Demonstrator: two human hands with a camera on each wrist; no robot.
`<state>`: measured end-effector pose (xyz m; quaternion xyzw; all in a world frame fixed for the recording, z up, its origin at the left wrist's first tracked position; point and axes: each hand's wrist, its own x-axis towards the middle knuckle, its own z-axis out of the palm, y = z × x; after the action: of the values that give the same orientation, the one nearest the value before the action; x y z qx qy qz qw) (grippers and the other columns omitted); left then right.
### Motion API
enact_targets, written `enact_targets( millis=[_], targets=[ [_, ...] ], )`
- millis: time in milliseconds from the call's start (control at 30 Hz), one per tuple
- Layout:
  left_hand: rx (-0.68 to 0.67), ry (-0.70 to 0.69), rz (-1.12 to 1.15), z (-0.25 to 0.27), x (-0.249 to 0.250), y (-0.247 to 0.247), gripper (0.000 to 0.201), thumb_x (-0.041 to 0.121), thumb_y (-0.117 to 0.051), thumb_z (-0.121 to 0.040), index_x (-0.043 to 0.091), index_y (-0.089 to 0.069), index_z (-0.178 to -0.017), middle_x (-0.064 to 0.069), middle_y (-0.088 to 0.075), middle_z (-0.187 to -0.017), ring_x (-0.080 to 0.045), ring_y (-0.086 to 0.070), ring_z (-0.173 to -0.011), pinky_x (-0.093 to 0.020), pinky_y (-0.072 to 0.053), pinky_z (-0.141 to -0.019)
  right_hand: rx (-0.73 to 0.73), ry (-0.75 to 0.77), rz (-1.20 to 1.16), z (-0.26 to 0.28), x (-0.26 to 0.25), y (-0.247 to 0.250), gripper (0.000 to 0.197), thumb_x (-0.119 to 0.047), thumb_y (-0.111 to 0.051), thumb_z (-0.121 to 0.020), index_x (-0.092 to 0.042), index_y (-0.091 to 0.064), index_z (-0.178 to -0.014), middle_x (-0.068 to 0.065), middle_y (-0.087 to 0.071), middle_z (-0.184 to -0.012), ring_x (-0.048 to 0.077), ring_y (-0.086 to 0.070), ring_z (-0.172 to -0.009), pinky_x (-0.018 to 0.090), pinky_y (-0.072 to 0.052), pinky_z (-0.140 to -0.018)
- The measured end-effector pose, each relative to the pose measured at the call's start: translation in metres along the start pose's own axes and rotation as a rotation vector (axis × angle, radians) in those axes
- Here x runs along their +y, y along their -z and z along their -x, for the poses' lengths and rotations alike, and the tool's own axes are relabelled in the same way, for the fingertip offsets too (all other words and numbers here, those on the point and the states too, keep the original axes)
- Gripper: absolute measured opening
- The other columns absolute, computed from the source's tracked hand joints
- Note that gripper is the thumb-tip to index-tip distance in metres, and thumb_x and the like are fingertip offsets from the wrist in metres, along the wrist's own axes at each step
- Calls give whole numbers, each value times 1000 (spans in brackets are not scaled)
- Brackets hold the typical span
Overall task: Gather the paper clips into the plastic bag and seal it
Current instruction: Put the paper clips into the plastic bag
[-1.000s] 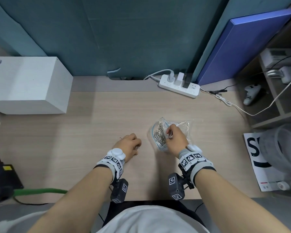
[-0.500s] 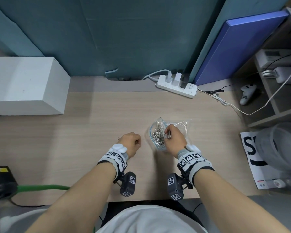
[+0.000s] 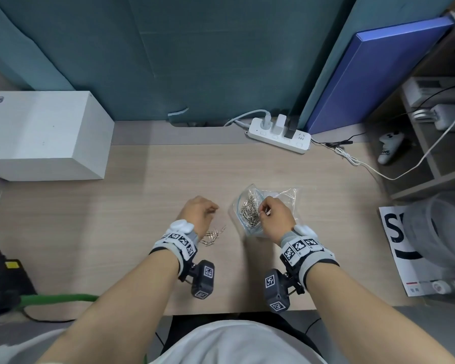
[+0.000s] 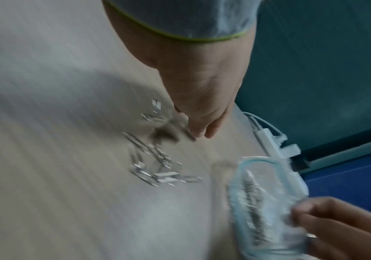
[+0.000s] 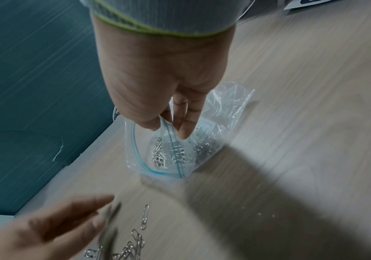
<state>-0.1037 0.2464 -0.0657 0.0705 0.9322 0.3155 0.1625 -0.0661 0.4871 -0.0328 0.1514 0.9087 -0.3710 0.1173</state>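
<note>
My right hand [image 3: 275, 218] pinches the zip bag [image 5: 175, 151] mouth open; my left hand [image 3: 198, 215], loosely curled, looks empty. Loose paper clips [image 3: 212, 236] lie beside it: pinch several, feed them in.

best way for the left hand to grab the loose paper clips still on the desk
Come from above and pinch the loose paper clips at the middle of the pile: they lie flat and overlapping on the desk, beside the left hand. A sideways sweep toward the plastic bag, held open by the right hand, may work too.
</note>
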Motion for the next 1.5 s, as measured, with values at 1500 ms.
enact_targets(
  millis=[1500],
  targets=[
    [-38,3,63,0,15,-1,29,15,-81,-73,28,-73,-98,12,-63,-90,-8,-62,-80,-29,-56,-78,-34,19,-52,1,-10,-5,26,1,-53,-81,-23,-61,-77,-1,-64,-92,20,-60,-80,35,-49,-77]
  ],
)
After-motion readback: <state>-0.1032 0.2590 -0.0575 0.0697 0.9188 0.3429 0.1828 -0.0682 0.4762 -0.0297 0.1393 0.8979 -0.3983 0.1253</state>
